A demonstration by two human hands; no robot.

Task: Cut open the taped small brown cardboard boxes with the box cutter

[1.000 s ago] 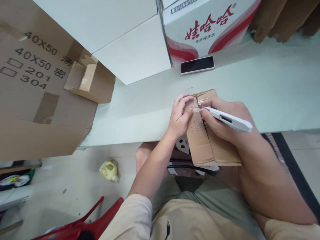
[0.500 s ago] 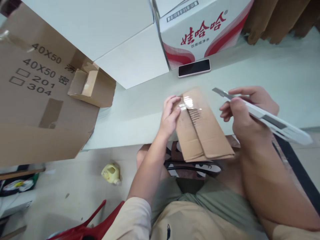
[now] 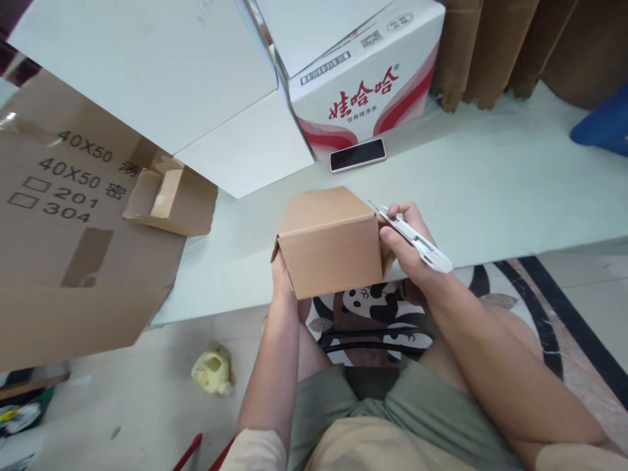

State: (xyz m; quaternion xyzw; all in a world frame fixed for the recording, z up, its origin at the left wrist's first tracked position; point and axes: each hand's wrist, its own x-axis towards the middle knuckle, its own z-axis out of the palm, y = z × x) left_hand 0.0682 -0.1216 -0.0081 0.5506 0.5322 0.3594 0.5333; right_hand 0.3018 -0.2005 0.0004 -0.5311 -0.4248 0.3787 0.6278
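Observation:
A small brown cardboard box [image 3: 331,255] is held over the table's front edge, one plain side facing me and its top face toward the boxes behind. At its left lower corner is my left hand [image 3: 281,278], its fingers mostly hidden behind the cardboard. My right hand [image 3: 411,245] is at the box's right side, closed around a white utility knife [image 3: 417,241]. The knife's blade end points up and left, close to the box's right top corner. A flap sticks out under the right side, beside my right hand.
A phone [image 3: 358,155] lies before a white and red carton [image 3: 363,98]. White boxes [image 3: 245,150] and a large printed cardboard box [image 3: 93,261] stand left. A small open box [image 3: 189,199] rests there. A yellow jug [image 3: 212,371] is on the floor.
The box has turned from its taped, seamed side to a plain side and moved left. My right hand, with the knife, has come left to touch the box. The view has shifted.

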